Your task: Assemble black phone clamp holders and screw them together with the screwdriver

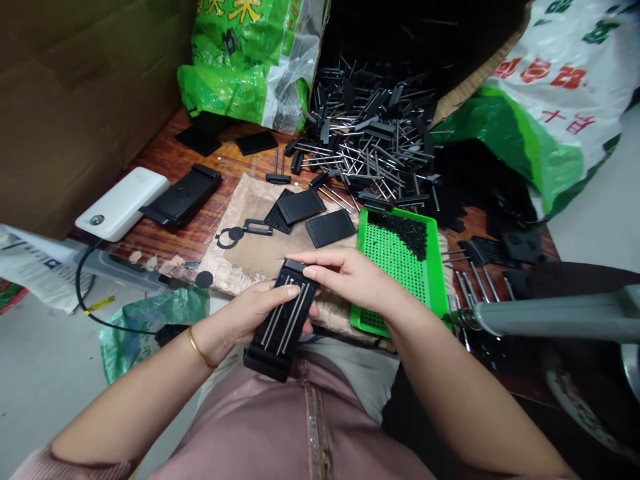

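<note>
Head view: one black plastic holder (280,327) with steel rods along its face, clasped over my lap, my left hand (245,313) wrapped around its side and my right hand (345,277) pinching its upper end. Nearby: green perforated tray (434,280) with small black parts, brown paper sheet (250,260) bearing flat black plates (300,207), and a heap of rod-fitted black pieces (370,133) on a wooden table (170,160).

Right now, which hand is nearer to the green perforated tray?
The right hand is nearer, beside the edge of the green tray; the left hand is farther, beyond the black holder.
</note>
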Tool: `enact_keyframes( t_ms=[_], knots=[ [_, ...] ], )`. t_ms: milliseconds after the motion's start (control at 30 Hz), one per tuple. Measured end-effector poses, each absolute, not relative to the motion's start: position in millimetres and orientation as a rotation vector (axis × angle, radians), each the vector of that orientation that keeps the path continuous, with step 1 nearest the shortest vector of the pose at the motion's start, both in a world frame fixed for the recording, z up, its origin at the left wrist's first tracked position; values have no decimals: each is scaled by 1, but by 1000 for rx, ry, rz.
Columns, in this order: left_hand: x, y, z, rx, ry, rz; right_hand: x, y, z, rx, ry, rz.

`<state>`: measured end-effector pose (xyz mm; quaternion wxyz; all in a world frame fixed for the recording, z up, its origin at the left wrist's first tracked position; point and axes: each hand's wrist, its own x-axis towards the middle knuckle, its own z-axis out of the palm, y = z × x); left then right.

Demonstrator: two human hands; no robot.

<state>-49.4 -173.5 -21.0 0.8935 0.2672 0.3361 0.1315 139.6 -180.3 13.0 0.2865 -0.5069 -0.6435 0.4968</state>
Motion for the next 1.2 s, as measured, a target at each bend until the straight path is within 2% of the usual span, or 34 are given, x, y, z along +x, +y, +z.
enact_keyframes(
  t_ms=[333, 667, 767, 900, 1033, 1100, 1200],
  knots=[
    [-43, -172, -21, 724, 859, 267, 135, -178, 11, -1404, -1740, 1325],
    [-43, -171, -22, 637, 804, 272, 138, -176, 7, -1397, -1714, 1394],
    [-42, -171, -21, 586, 805, 288, 138, -176, 8, -1436, -1684, 1321],
    [-35, -169, -19, 393, 828, 669, 129, -191, 3, -1602, -1337, 1088],
    [-24, -166, -15, 273, 729, 1167, 108, -215, -11, -1460, -862, 1487],
    [-24, -168, -13, 309, 664, 1243, 101, -220, -14, -1387, -708, 1617],
    [-37, -172, -12, 436, 459, 1117, 104, -217, -10, -1381, -644, 1525]
  ],
)
